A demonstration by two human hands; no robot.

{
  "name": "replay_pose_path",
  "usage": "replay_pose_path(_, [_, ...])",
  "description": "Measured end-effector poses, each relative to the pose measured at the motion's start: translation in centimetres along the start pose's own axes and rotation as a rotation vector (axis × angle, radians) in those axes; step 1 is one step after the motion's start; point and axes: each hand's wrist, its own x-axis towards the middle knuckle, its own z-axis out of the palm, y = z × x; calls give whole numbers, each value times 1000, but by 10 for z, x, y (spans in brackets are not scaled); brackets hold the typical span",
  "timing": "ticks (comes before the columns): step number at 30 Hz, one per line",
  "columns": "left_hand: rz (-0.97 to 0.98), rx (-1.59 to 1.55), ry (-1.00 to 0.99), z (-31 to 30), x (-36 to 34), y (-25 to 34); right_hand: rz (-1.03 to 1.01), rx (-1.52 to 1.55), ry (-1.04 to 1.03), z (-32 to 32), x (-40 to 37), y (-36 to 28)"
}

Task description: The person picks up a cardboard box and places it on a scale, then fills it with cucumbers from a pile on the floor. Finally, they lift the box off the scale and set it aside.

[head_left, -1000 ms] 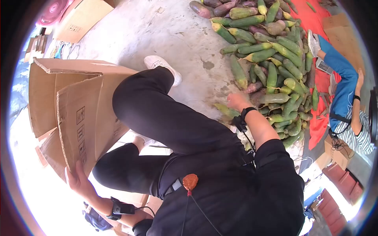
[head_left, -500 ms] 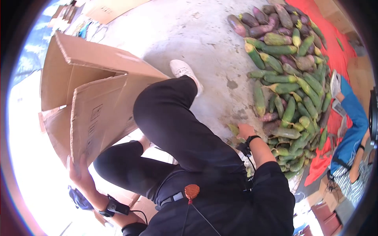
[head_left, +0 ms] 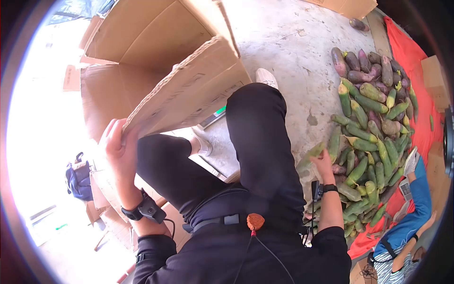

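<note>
My left hand (head_left: 115, 144) is closed on the flap edge of an open cardboard box (head_left: 208, 85), which tilts beside my knees with its inside facing left and up. At the right, my right hand (head_left: 323, 164) grips one end of a green radish (head_left: 309, 157), blurred by motion. This radish is just left of a large heap of green and purple radishes (head_left: 373, 142) on the floor. Part of my right hand's grip is hidden from above.
A red cloth (head_left: 411, 90) runs under and along the heap's right side. Another person in a blue garment (head_left: 418, 199) is at the far right. More cardboard (head_left: 343, 7) stands at the top, and a dark blue item (head_left: 79, 180) lies at the left.
The box has swung up and to the right with my left hand on its edge. My right hand has moved right in view, with the green radish showing more clearly. The view has shifted.
</note>
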Motion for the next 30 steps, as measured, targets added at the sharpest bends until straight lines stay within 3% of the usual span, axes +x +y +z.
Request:
replay_pose_path(4, [57, 5, 26, 1, -2, -6, -283, 402, 179, -22, -6, -141])
replay_pose_path(9, [54, 23, 11, -7, -2, 3, -710, 582, 383, -41, -30, -311])
replay_pose_path(11, [83, 13, 8, -7, -1, 2, -919, 740, 350, -38, -45, -378])
replay_pose_path(15, [107, -40, 12, -8, -2, 1, -1364, 779, 2, -10, -63, -491])
replay_pose_path(16, [53, -47, -36, -10, -3, 5, -1337, 699, 83, 5, -65, -508])
replay_pose_path(17, [72, -61, -7, -7, -4, 4, -1240, 835, -53, 28, -83, -527])
replay_pose_path(18, [101, -60, -15, -7, -5, 2, -1378, 832, 74, 42, -86, -541])
replay_pose_path(19, [133, -49, 12, -4, -5, -3, -1276, 747, 78, 55, -89, -541])
replay_pose_path(20, [118, -32, 10, -2, -6, -4, -1362, 435, 144, 70, -77, -541])
replay_pose_path(21, [100, -8, 9, -2, -6, -5, -1471, 125, 439, 80, -71, -534])
replay_pose_path(22, [126, -20, -3, -2, -6, -7, -1478, 55, 443, 84, -72, -527])
replay_pose_path(23, [123, -27, -11, -1, -6, -9, -1532, 121, 526, 89, -67, -518])
replay_pose_path(27, [144, -56, -23, -1, -4, -9, -1371, 332, 533, 72, -45, -464])
replay_pose_path(30, [133, -53, -35, -1, -4, -11, -1027, 213, 521, 41, -28, -390])
